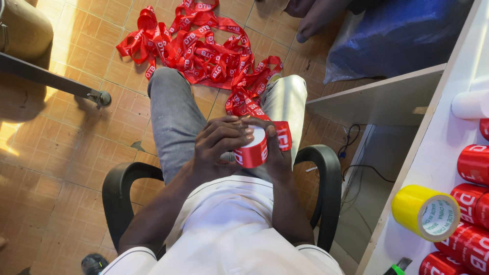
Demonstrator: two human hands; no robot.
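I sit in a black office chair and look down at my lap. Both hands hold a red roll of tape with a white core. My left hand covers its left side and top, fingers curled over the core. My right hand cups it from the right and below. A red ribbon with white lettering runs from the roll over my knees to a tangled heap on the tiled floor ahead.
At the right stands a white shelf unit with several red rolls, a yellow tape roll and a white roll. A blue plastic bag lies behind it. A chair leg with a caster is at left.
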